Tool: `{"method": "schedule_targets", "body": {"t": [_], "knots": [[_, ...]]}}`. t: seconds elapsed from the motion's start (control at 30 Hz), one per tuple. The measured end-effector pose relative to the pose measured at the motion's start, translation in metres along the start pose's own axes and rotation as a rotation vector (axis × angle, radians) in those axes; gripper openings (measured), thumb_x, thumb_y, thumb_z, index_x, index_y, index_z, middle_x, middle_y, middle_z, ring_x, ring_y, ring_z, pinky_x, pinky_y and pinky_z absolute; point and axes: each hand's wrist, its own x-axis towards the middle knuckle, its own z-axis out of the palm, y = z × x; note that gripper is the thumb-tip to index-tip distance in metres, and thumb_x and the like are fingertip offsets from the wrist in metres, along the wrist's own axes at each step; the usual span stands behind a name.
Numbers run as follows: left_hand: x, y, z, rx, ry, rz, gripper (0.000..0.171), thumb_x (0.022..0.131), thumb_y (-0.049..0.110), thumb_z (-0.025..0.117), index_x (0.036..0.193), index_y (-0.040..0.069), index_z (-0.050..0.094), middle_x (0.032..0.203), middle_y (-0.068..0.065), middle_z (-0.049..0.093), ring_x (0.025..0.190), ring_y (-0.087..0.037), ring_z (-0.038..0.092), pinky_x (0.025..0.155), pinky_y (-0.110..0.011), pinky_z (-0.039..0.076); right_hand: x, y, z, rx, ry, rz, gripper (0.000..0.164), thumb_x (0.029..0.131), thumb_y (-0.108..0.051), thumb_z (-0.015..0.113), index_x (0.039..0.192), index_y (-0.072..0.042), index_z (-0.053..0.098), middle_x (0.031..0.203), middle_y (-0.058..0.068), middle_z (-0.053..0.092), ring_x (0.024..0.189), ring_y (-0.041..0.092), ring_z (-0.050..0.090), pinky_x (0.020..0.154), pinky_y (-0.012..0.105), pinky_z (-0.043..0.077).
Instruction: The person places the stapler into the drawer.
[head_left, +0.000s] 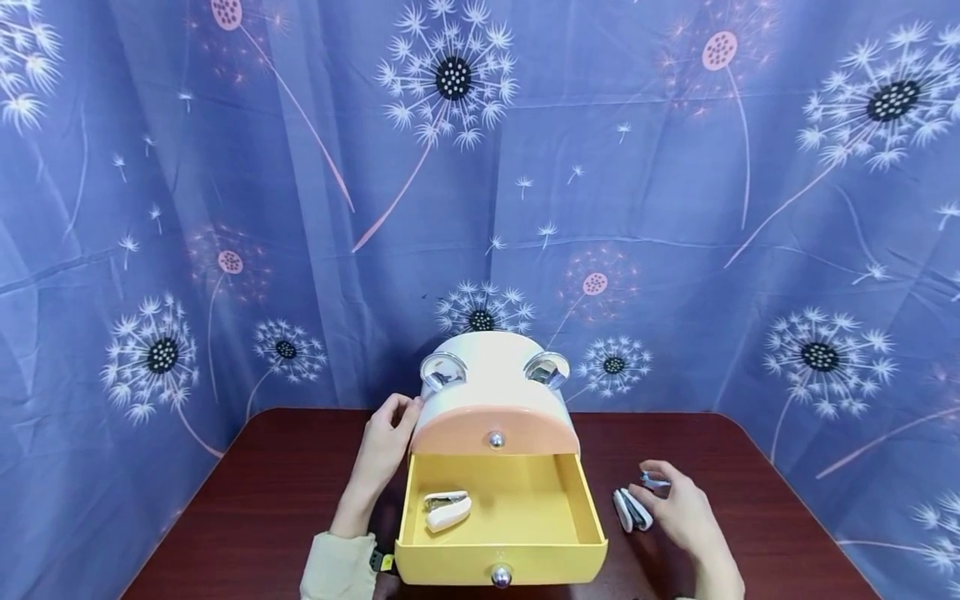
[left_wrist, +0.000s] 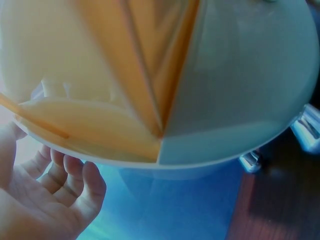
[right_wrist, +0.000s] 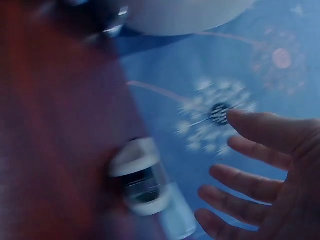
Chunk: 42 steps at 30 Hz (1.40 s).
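A white rounded cabinet has a peach upper drawer pushed in and a yellow lower drawer pulled out. Inside the yellow drawer, at its left, lies a white stapler. My left hand rests against the cabinet's left side; in the left wrist view its loosely bent fingers lie at the white rim. On the table to the right is another white stapler, with a small light-blue object behind it. Beside them hovers my right hand, fingers spread and holding nothing in the right wrist view.
The dark reddish table carries the cabinet. Two round shiny chrome pieces stick out from the cabinet top, and each drawer has a chrome knob. A blue curtain with dandelion prints hangs around the table's back and sides.
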Motion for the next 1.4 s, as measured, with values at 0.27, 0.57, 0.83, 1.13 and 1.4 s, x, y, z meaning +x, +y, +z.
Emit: {"method": "schedule_targets", "body": {"t": [0.27, 0.57, 0.83, 1.13, 1.4], "knots": [[0.001, 0.0, -0.001, 0.005, 0.005, 0.004, 0.028, 0.098, 0.038, 0.06, 0.088, 0.012, 0.062, 0.068, 0.0, 0.051, 0.065, -0.015, 0.051, 0.06, -0.026, 0.041, 0.002, 0.02, 0.021, -0.05, -0.064, 0.088, 0.057, 0.085, -0.03, 0.076, 0.127, 0.004, 0.055, 0.114, 0.03, 0.062, 0.104, 0.044, 0.06, 0.086, 0.057, 0.043], [-0.003, 0.0, -0.004, -0.013, -0.006, 0.005, 0.028, 0.099, 0.035, 0.06, 0.088, 0.009, 0.062, 0.068, -0.001, 0.051, 0.064, -0.014, 0.051, 0.06, -0.026, 0.041, -0.005, 0.023, 0.036, -0.046, -0.069, 0.137, 0.042, 0.076, -0.025, 0.082, 0.106, 0.0, 0.063, 0.087, 0.011, 0.066, 0.077, 0.025, 0.059, 0.069, 0.041, 0.046], [-0.001, 0.0, -0.002, -0.019, -0.002, 0.009, 0.028, 0.098, 0.035, 0.06, 0.088, 0.009, 0.061, 0.067, -0.001, 0.05, 0.064, -0.015, 0.051, 0.06, -0.026, 0.041, -0.005, 0.011, 0.03, -0.075, -0.069, 0.183, 0.015, 0.077, -0.017, 0.074, 0.086, -0.008, 0.067, 0.069, 0.005, 0.061, 0.068, 0.023, 0.055, 0.064, 0.037, 0.043], [-0.001, 0.002, -0.001, -0.024, 0.002, 0.02, 0.026, 0.099, 0.033, 0.06, 0.089, 0.009, 0.062, 0.069, 0.0, 0.05, 0.066, -0.014, 0.051, 0.062, -0.025, 0.04, -0.004, 0.015, 0.022, -0.076, -0.043, 0.177, 0.019, 0.079, -0.016, 0.074, 0.093, -0.004, 0.071, 0.077, 0.011, 0.065, 0.07, 0.025, 0.059, 0.064, 0.039, 0.046], [-0.003, 0.012, -0.001, -0.024, -0.003, -0.018, 0.02, 0.1, 0.022, 0.06, 0.088, 0.006, 0.061, 0.066, -0.003, 0.049, 0.061, -0.015, 0.049, 0.059, -0.025, 0.039, -0.004, 0.001, 0.003, -0.057, 0.04, 0.136, 0.034, 0.083, -0.022, 0.074, 0.108, 0.0, 0.07, 0.088, 0.011, 0.07, 0.079, 0.027, 0.062, 0.071, 0.046, 0.046]]}}
